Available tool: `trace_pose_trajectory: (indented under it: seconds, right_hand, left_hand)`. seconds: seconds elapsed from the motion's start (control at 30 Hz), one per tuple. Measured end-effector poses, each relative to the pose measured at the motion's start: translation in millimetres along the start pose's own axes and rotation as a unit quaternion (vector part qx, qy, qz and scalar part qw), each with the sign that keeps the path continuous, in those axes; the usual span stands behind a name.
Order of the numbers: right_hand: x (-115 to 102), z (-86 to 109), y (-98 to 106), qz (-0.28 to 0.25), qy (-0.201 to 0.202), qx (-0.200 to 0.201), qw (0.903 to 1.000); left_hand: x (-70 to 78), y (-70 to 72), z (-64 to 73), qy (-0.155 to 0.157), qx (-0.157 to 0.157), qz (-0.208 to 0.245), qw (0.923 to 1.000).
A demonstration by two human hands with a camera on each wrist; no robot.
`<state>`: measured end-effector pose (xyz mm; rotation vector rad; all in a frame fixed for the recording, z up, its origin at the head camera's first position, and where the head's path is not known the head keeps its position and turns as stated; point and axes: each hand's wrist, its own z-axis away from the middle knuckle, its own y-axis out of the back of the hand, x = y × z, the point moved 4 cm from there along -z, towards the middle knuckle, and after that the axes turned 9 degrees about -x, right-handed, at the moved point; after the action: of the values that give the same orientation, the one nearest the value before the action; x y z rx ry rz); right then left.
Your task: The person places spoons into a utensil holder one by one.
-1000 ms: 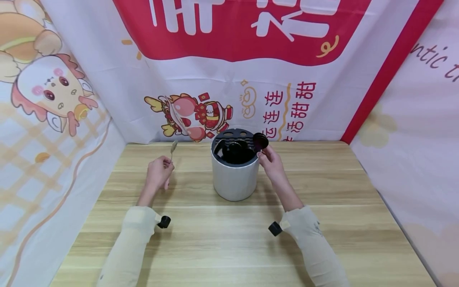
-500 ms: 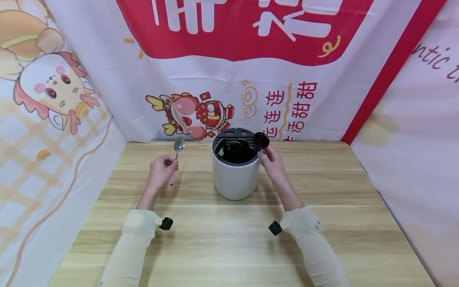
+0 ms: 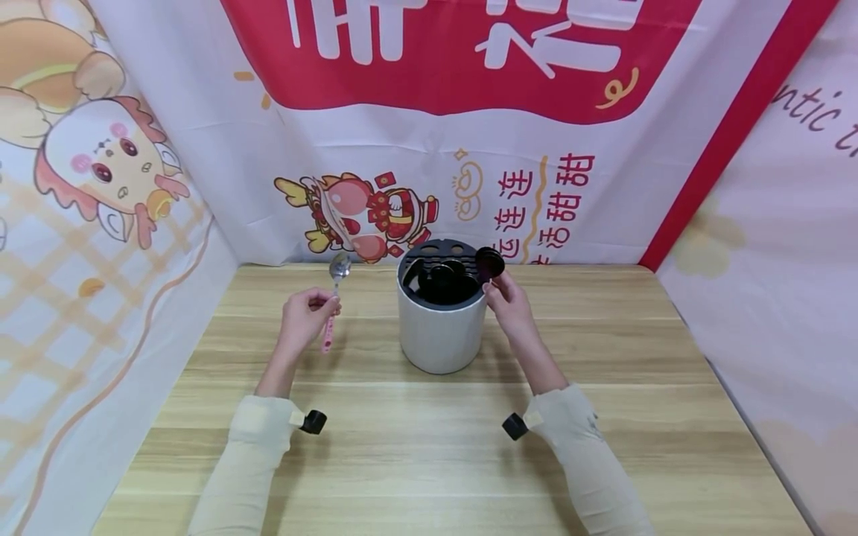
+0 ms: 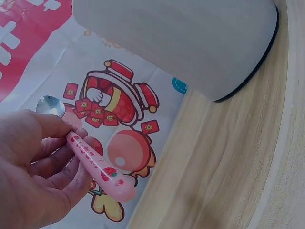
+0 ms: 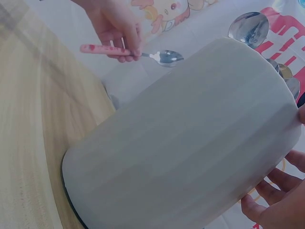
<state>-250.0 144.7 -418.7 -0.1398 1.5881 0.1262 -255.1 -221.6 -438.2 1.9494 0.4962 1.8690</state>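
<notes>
My left hand (image 3: 304, 316) pinches a small metal spoon (image 3: 339, 266) between thumb and fingers. Its pink, strawberry-patterned handle (image 4: 102, 167) slants out below the grip, and the bowl points up and away, above the table. To the right stands a white round utensil holder (image 3: 442, 339) with a dark slotted top. My right hand (image 3: 512, 305) grips this holder near its rim, fingers along the outer wall and thumb by the edge. Several spoons stick out of the holder, among them a large shiny spoon (image 5: 249, 29). Dark round bowls (image 3: 489, 262) lean out just above the right thumb.
A light wood-grain table (image 3: 429, 454) carries the holder near its back edge. Printed cloths hang close behind and at both sides, the rear one with a red banner (image 3: 436, 82). Black wrist cameras project from both sleeves over the table.
My left hand has moved slightly right and turned the spoon, bringing its bowl face and pink handle into sight. The right hand and the holder have stayed in place.
</notes>
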Motion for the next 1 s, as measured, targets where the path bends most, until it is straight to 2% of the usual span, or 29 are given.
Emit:
trace_pose_trajectory:
  seconds: [0.27, 0.67, 1.0]
  right_hand:
    - [-0.9, -0.3, -0.2, 0.003, 0.004, -0.001, 1.0]
    - [1.9, -0.9, 0.7, 0.005, 0.006, 0.001, 1.0]
    - [2.2, -0.3, 0.7, 0.011, 0.007, 0.002, 0.9999]
  left_hand:
    - [12.2, -0.9, 5.6, -0.016, 0.018, 0.01, 0.9997]
    - [32.0, -4.4, 12.6, -0.017, 0.028, 0.089, 0.9955]
    - [57.8, -4.8, 25.1, -0.011, 0.025, 0.125, 0.9917]
